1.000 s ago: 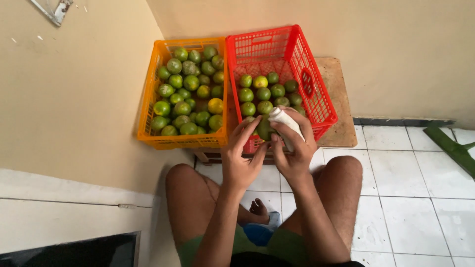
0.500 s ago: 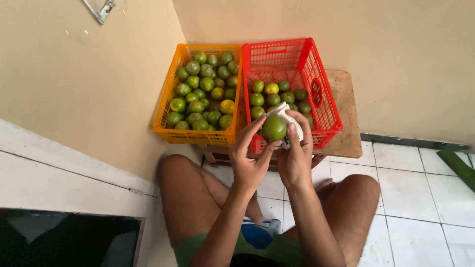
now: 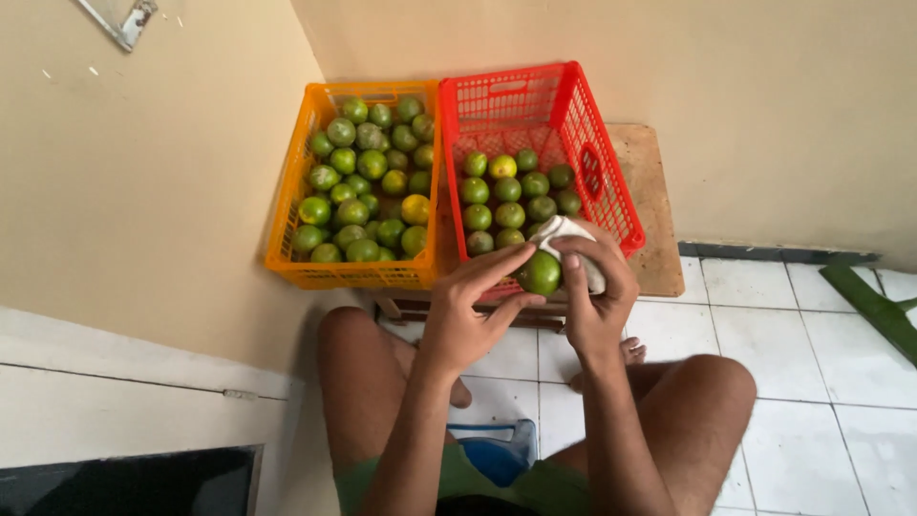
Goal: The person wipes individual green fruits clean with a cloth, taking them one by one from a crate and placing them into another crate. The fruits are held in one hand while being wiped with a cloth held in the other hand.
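left hand [image 3: 473, 311] pinches a green citrus fruit [image 3: 540, 273] between thumb and fingertips, just below frame centre, at the near rim of the red crate [image 3: 611, 182]. right hand [image 3: 592, 296] is closed round a white cloth [image 3: 568, 239] pressed to the fruit's right side and top. looks like wiping the fruit. to do it well: keep the left-hand pinch light and at the fruit's ends so the cloth reaches bare skin, roll the fruit a bit per rub, hold it over the crate so a slip lands inside. red crate, upper centre, is part filled with green fruit; orange crate [image 3: 287, 225] touching it at left is fuller. both sit on a low wooden stand [image 3: 650, 182], not a desk. white tiled floor [image 3: 812, 382] lower right.
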